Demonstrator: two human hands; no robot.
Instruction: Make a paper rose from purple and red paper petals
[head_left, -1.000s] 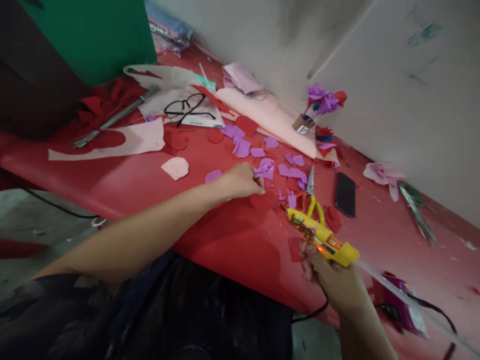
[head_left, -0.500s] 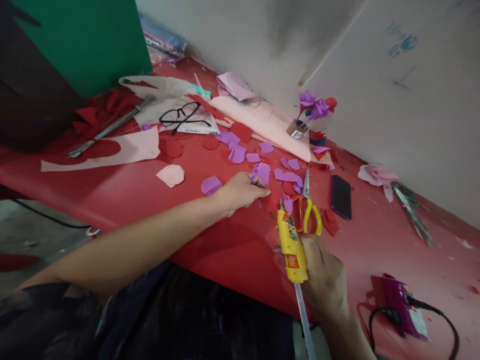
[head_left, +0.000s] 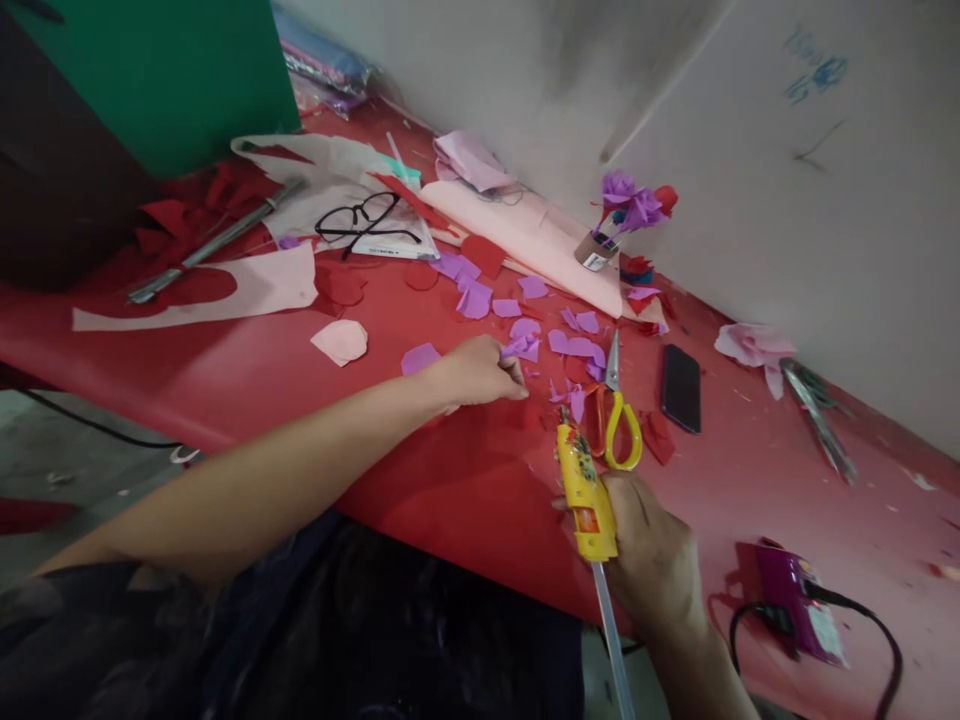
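My left hand [head_left: 480, 372] is closed in a loose fist low over the red table. A twisted piece of purple paper [head_left: 514, 346] sticks out at the top of its fingers; its lower end is hidden in the hand. My right hand [head_left: 651, 545] is wrapped around a yellow glue gun [head_left: 586, 490], its nozzle pointing away from me. A clear glue stick [head_left: 611, 625] juts from the gun's rear. Just beyond the nozzle lie purple scraps [head_left: 576, 402] and scissors [head_left: 621, 430] with yellow and red handles. Purple paper petals [head_left: 474, 298] are scattered past my left hand.
A black phone [head_left: 681, 388] lies right of the scissors. Purple paper flowers [head_left: 637, 205] stand in a small brown holder [head_left: 596, 250] near the wall. Eyeglasses [head_left: 360, 225] and a pink paper roll [head_left: 525, 240] sit at the back. A corded purple box [head_left: 802, 605] is at lower right.
The left fingers have curled in and drawn back slightly to the left, and the twisted purple paper now shows above them. The glue gun has hardly moved. The view has shifted slightly.
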